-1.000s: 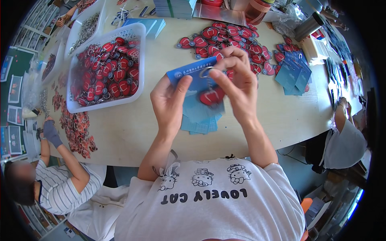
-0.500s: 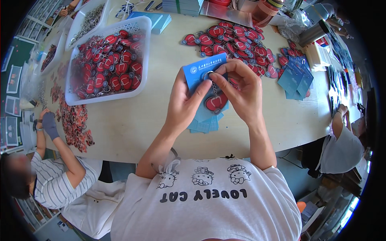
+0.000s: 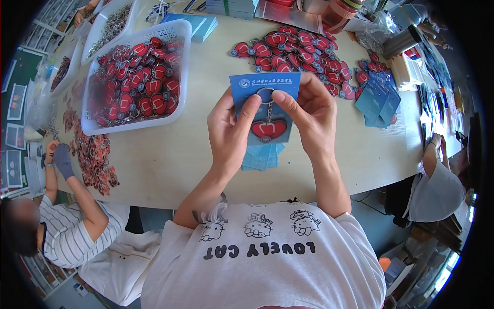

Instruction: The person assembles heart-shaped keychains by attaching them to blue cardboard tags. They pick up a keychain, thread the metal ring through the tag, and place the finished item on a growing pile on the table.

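Above the pale table (image 3: 164, 167), one blue card (image 3: 281, 114) fronted by one red keychain (image 3: 268, 130), left hand (image 3: 229, 131) and right hand (image 3: 315, 121) fingers clamped on its sides, thumbs (image 3: 249, 108) pinning the keychain's ring (image 3: 266, 88).

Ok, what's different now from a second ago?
The card, tilted before, is now nearly level. The left hand has brought its thumb onto the ring's left side; the right hand, its fingers raised before, now has them behind the card. The charm, blurred and tilted then, hangs straight. The basket and charm pile look unchanged.
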`<state>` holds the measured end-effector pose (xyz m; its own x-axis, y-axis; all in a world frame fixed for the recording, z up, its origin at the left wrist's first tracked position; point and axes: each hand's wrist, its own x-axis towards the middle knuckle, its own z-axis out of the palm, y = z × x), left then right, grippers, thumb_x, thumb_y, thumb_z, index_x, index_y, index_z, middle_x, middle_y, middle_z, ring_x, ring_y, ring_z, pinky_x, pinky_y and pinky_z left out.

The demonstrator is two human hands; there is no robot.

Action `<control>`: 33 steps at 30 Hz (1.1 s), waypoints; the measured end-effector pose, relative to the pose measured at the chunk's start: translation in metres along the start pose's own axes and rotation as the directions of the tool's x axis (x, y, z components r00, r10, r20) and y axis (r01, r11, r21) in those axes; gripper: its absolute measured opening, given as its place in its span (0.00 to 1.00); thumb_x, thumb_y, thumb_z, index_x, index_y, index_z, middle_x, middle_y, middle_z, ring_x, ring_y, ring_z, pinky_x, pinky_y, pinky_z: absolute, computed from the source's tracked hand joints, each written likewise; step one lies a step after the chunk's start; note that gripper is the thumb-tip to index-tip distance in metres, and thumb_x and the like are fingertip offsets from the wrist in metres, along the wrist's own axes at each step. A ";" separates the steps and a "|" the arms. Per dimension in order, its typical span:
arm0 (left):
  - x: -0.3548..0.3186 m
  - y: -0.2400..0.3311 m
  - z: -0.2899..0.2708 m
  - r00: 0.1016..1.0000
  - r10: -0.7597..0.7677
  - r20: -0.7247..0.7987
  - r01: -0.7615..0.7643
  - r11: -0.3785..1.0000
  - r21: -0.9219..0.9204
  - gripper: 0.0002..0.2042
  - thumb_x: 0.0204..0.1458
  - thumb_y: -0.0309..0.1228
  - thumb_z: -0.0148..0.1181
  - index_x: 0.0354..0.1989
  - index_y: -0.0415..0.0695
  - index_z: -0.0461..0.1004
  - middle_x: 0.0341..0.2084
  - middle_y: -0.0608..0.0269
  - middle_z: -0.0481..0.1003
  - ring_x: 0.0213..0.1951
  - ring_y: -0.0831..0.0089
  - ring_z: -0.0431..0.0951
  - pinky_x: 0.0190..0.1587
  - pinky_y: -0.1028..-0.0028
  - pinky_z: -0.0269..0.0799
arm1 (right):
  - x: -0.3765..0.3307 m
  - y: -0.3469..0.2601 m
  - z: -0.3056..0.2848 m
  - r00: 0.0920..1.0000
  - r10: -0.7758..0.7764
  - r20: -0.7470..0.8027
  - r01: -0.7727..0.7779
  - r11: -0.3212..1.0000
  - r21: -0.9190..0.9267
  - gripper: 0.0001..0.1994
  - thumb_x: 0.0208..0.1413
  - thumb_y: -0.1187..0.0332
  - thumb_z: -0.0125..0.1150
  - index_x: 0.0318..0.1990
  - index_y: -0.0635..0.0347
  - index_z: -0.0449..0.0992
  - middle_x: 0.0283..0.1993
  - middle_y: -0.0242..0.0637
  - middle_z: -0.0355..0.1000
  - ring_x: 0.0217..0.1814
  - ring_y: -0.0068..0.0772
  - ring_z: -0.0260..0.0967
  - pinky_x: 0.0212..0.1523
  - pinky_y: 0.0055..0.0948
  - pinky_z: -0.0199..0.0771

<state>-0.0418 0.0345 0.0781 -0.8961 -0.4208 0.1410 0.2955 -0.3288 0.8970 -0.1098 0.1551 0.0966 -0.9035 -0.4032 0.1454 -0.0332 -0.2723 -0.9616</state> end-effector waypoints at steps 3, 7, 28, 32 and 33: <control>0.000 0.001 0.002 0.992 0.123 -0.016 -0.118 0.977 0.176 0.11 0.60 0.30 0.54 0.45 0.35 0.71 0.38 0.64 0.74 0.39 0.81 0.72 0.45 0.80 0.67 | -0.002 -0.001 0.001 1.000 -0.008 0.030 0.007 1.000 0.019 0.10 0.53 0.75 0.63 0.42 0.68 0.74 0.36 0.33 0.76 0.39 0.18 0.72 0.40 0.20 0.75; -0.001 -0.001 0.006 0.996 0.090 -0.026 -0.087 0.991 0.100 0.11 0.61 0.29 0.51 0.48 0.36 0.67 0.40 0.63 0.72 0.41 0.81 0.70 0.45 0.80 0.66 | -0.002 -0.003 0.007 0.999 0.021 0.050 -0.026 0.994 0.110 0.10 0.53 0.75 0.63 0.42 0.69 0.73 0.38 0.34 0.75 0.41 0.17 0.70 0.41 0.18 0.73; 0.001 -0.047 -0.043 0.969 -0.096 0.229 -0.236 -0.070 0.969 0.32 0.45 0.50 0.65 0.52 0.38 0.67 0.44 0.56 0.69 0.47 0.59 0.68 0.46 0.59 0.63 | -0.003 -0.025 -0.218 0.771 -0.436 -0.464 -0.127 0.609 -0.783 0.25 0.52 0.66 0.66 0.55 0.67 0.66 0.51 0.46 0.69 0.53 0.35 0.67 0.53 0.32 0.67; -0.001 -0.062 -0.033 0.966 -0.028 0.258 -0.260 -0.108 0.960 0.37 0.39 0.53 0.67 0.52 0.39 0.66 0.44 0.57 0.65 0.49 0.59 0.65 0.48 0.57 0.59 | -0.003 -0.001 -0.198 0.788 -0.610 -0.086 -0.031 0.100 -0.995 0.18 0.48 0.68 0.67 0.47 0.59 0.73 0.48 0.44 0.70 0.52 0.45 0.66 0.54 0.38 0.64; 0.001 -0.064 -0.030 0.966 -0.023 0.259 -0.260 -0.087 0.962 0.37 0.38 0.53 0.68 0.52 0.39 0.66 0.44 0.57 0.65 0.49 0.59 0.64 0.48 0.57 0.58 | -0.005 0.008 -0.185 0.876 -0.481 0.039 0.141 0.178 -0.974 0.14 0.46 0.71 0.67 0.42 0.60 0.76 0.45 0.40 0.71 0.51 0.43 0.67 0.52 0.37 0.65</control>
<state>-0.0517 0.0303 0.0080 -0.9580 -0.1793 0.2239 -0.1106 0.9510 0.2886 -0.1846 0.3166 0.0451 -0.7586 -0.2564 0.5990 -0.5496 0.7457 -0.3768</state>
